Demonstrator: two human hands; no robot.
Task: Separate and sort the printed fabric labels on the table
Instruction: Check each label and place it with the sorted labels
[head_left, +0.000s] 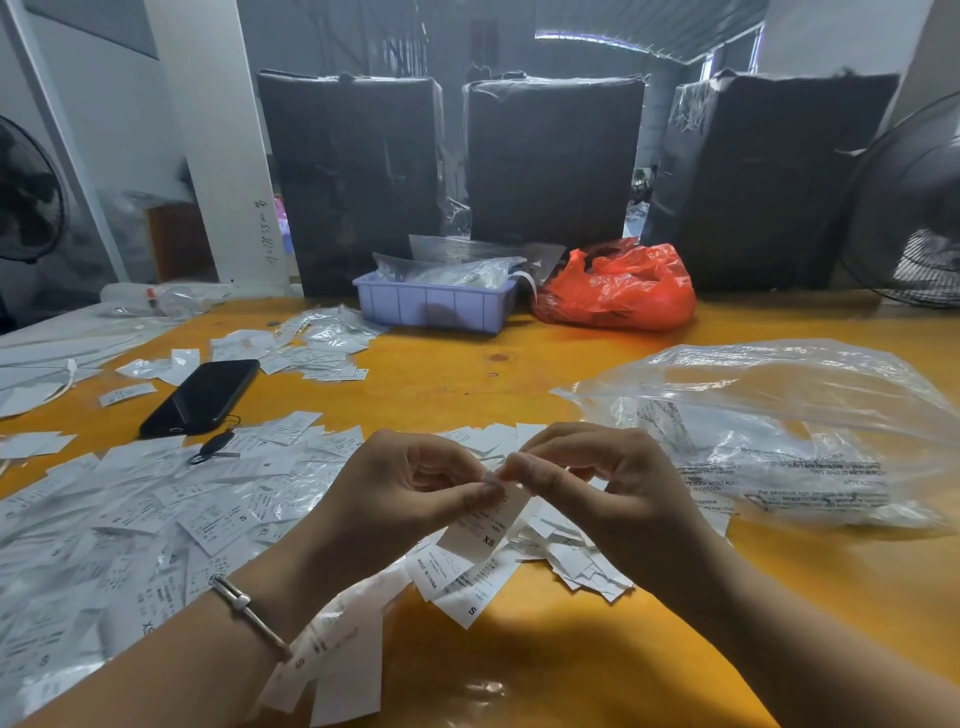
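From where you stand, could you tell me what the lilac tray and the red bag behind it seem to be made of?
Lilac tray: looks like rigid moulded plastic, matte, with ribbed walls. Red bag: seemingly thin plastic film, glossy, crumpled into sharp shiny creases.

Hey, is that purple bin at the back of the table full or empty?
Full. Clear plastic packets heap above the rim of the purple bin.
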